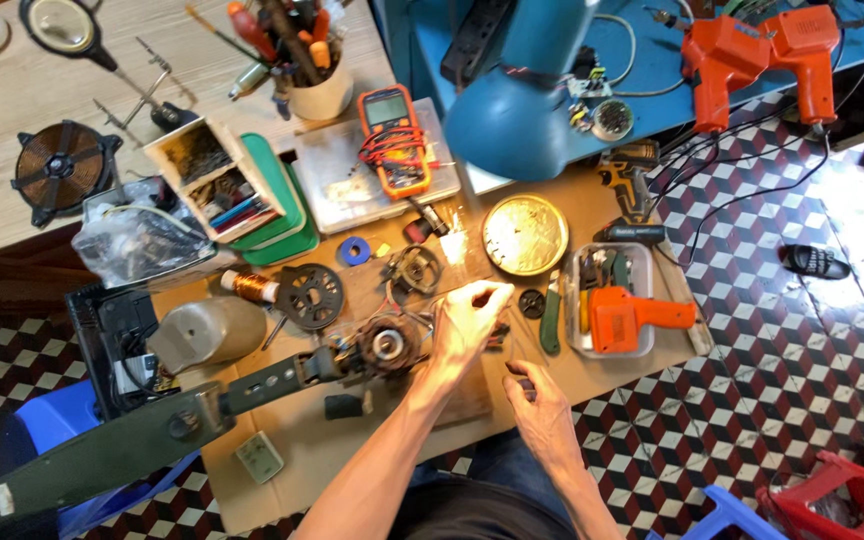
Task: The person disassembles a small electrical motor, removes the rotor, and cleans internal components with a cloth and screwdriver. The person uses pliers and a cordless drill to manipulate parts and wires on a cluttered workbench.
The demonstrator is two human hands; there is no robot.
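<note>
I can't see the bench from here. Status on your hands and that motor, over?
Left hand raised beside motor, fingers pinched, contents unclear. Right hand low on cardboard, grip unclear. Pliers and round black part lie close by.

A brown cardboard sheet (302, 440) is lying on the floor. A gold round lid (524, 235) is sitting on it. A clear box (612, 300) is resting right of the lid.
</note>
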